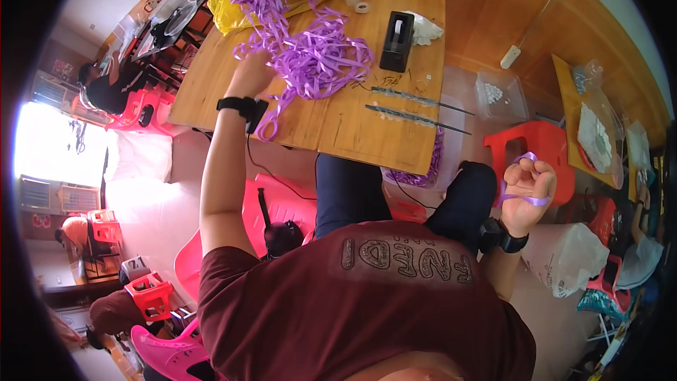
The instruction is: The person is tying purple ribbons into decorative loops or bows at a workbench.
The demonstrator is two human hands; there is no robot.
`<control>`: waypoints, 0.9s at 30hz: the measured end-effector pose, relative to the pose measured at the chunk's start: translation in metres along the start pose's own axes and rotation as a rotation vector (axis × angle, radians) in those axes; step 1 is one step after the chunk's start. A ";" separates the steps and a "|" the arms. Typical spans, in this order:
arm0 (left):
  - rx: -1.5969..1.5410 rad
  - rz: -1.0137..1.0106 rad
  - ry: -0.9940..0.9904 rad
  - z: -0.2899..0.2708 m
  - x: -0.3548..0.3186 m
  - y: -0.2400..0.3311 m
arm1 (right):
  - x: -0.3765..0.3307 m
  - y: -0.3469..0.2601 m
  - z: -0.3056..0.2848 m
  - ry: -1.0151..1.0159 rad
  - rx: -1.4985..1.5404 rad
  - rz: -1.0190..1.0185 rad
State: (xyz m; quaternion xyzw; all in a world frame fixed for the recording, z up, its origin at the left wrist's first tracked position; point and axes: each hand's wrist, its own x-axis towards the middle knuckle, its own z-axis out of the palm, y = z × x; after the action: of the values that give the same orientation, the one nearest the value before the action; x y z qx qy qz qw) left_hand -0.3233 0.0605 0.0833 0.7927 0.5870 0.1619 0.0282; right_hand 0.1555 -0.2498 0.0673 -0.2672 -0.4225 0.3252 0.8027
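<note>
Your left hand (250,74) grips the purple ribbon pile (310,49); your right hand (527,183) pinches 1 ribbon loop (525,199) — a tug could snag the tangle.

Left arm stretched forward, left hand (250,74) reaching out, fingers hidden. Right arm bent, right hand (527,185) raised at side, fingers (539,175) curled closed. Black bands on both wrists.

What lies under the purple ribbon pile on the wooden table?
The purple ribbon pile rests partly on a yellow bag and the wooden table. Anything beneath the tangle is hidden.
</note>
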 end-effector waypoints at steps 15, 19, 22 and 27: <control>-0.216 0.101 -0.075 -0.033 -0.060 0.146 | 0.031 0.006 0.047 -0.128 -0.117 0.416; -0.920 0.414 -0.489 0.009 -0.100 0.251 | 0.029 0.015 0.056 -0.115 -0.180 0.457; -1.033 0.612 -0.568 0.045 -0.123 0.295 | 0.029 0.017 0.058 -0.073 -0.367 0.415; -1.304 0.379 -1.158 0.075 -0.137 0.306 | 0.027 0.021 0.018 0.005 -0.520 0.231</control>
State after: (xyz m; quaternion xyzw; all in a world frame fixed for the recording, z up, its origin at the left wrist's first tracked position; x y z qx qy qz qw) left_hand -0.0552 -0.1520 0.0535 0.6602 0.1309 0.0398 0.7385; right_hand 0.1458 -0.2129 0.0751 -0.5113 -0.4567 0.2945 0.6658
